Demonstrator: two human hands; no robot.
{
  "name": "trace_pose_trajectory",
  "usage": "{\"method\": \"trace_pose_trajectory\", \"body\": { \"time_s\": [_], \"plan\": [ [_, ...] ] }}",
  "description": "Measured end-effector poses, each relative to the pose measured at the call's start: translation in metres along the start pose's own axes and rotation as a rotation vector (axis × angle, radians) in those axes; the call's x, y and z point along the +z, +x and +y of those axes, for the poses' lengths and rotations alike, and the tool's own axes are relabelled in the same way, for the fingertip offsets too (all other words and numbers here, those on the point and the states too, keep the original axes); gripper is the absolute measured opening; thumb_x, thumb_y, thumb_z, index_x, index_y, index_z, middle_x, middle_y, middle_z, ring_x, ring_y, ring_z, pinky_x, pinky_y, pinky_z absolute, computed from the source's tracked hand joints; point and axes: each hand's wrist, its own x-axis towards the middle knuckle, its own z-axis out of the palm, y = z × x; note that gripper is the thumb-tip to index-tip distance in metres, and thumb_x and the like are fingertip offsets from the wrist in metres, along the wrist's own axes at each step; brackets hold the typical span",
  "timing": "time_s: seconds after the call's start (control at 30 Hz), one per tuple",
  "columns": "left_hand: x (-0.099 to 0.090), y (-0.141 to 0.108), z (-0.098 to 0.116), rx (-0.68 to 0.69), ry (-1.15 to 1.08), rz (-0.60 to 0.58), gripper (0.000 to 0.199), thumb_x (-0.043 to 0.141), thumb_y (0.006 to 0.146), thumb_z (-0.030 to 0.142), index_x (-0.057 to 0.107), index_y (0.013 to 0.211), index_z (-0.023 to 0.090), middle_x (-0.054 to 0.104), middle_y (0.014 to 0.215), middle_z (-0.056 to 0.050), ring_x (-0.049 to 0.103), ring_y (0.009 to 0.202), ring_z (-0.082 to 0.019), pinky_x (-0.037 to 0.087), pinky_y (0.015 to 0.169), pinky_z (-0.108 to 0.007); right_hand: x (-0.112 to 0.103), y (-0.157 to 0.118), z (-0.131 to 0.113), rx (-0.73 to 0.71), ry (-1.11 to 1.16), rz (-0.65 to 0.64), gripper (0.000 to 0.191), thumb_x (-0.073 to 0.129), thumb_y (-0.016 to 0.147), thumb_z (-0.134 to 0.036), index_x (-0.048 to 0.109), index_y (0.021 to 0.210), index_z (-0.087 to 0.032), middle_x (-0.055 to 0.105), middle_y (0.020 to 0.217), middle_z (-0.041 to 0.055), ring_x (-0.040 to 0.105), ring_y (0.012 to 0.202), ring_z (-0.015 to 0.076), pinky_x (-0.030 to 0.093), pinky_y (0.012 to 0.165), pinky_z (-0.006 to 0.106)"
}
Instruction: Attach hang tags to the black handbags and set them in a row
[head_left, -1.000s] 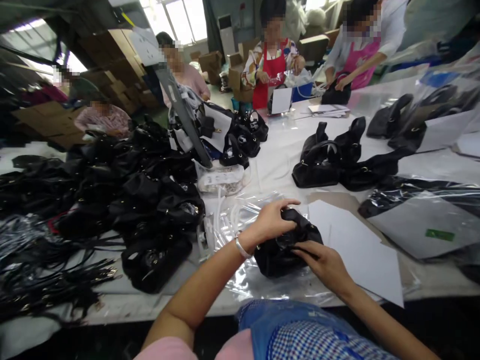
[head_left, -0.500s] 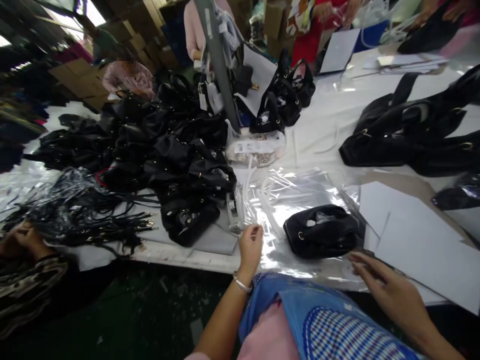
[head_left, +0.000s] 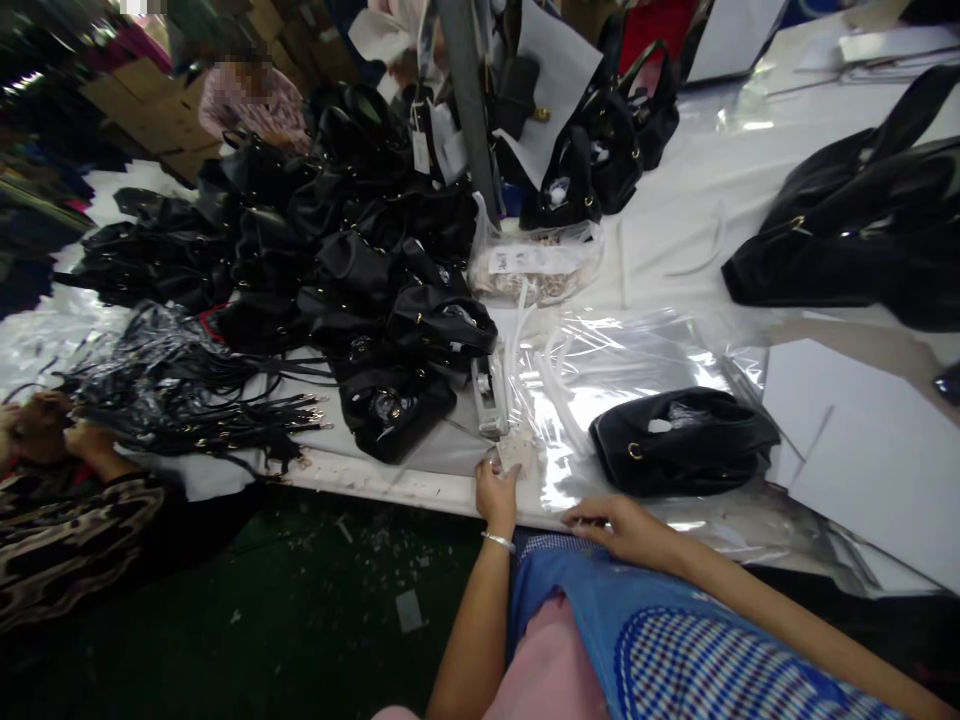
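My left hand (head_left: 496, 497) is at the table's front edge, thumb and fingers closed on a small pale card (head_left: 517, 453) with tiny marks on it. To its right, my right hand (head_left: 626, 527) is held low over the edge, fingers bent and tips close together; whether anything is between them is too small to tell. Just beyond that hand a black handbag (head_left: 686, 450) with a gold ring lies on its side, clear plastic stuffing showing at its opening. Under it spreads clear plastic sheeting (head_left: 637, 345). A tape dispenser (head_left: 487, 395) stands beyond my left hand.
Many black handbags (head_left: 352, 265) pile up at the left, with dark straps (head_left: 225, 420) before them. A metal post (head_left: 469, 110) rises behind a clear bag of small parts (head_left: 536, 265). White boards (head_left: 877, 480) lie right. A co-worker's hands (head_left: 82, 440) are at far left.
My right hand has moved left from beside the handbag to the table edge near my left hand. The pale card now shows at my left fingers. The view has shifted slightly.
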Motion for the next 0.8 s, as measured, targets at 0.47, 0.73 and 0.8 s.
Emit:
{"method": "trace_pose_trajectory", "body": {
  "time_s": [0.47, 0.73, 0.8],
  "plan": [
    [-0.015, 0.004, -0.007, 0.055, -0.204, -0.058, 0.035, 0.065, 0.079, 0.036, 0.064, 0.107, 0.015, 0.068, 0.1, -0.01, 0.064, 0.084, -0.02, 0.049, 0.08, -0.03, 0.013, 0.032, -0.013, -0.084, -0.114, -0.005, 0.031, 0.051, 0.086, -0.032, 0.074, 0.103, -0.02, 0.074, 0.098, 0.0073, 0.067, 0.088, 0.023, 0.049, 0.082, 0.032],
    [-0.004, 0.002, 0.018, 0.06, -0.104, 0.043, 0.034, 0.067, 0.079, 0.029, 0.062, 0.111, 0.018, 0.067, 0.105, -0.012, 0.063, 0.096, -0.024, 0.047, 0.082, -0.032, 0.019, 0.04, -0.015, -0.107, -0.246, -0.11, 0.031, 0.049, 0.084, -0.025, 0.075, 0.099, -0.022, 0.075, 0.093, 0.0054, 0.066, 0.084, 0.0213, 0.047, 0.078, 0.028],
    [-0.009, 0.001, 0.016, 0.072, -0.116, 0.047, 0.031, 0.062, 0.083, 0.03, 0.063, 0.111, 0.018, 0.068, 0.103, -0.011, 0.063, 0.091, -0.024, 0.047, 0.082, -0.033, 0.019, 0.04, -0.016, -0.1, -0.248, -0.107, 0.031, 0.049, 0.084, -0.026, 0.075, 0.099, -0.022, 0.075, 0.093, 0.0055, 0.066, 0.085, 0.0214, 0.047, 0.078, 0.029]
  ]
}}
